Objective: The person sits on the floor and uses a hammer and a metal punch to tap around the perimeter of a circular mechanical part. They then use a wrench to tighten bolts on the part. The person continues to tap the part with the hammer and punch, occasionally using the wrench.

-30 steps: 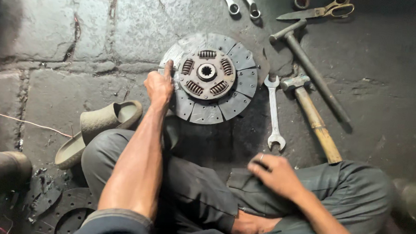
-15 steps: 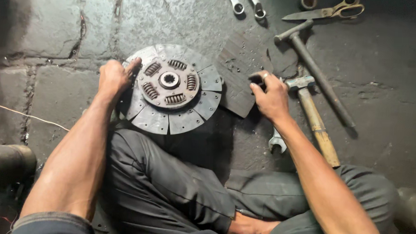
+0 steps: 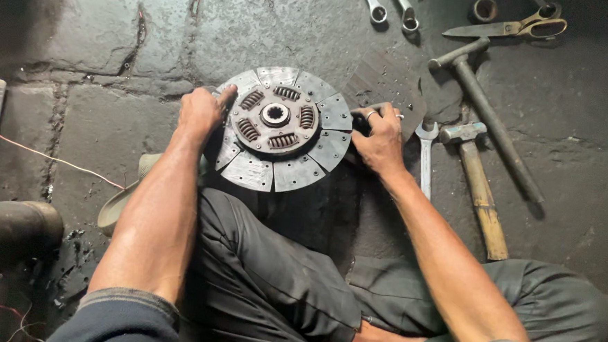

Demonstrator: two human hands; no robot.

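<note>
Both hands gripped the clutch disc (image 3: 278, 136) on the stone floor (image 3: 103, 35), far of my knees: left hand (image 3: 199, 111) clasping its left rim, right hand (image 3: 378, 137) clasping its right rim. Two hammers (image 3: 479, 194) lay right, beside a wrench (image 3: 426, 160).

Clutch disc (image 3: 278, 138): round grey metal plate, segmented friction facings around the rim, four coil springs ringing a splined centre hub. Lies flat, face up, on the dark stone floor (image 3: 103, 35), just ahead of the seated person's knees, gripped at opposite edges.
</note>
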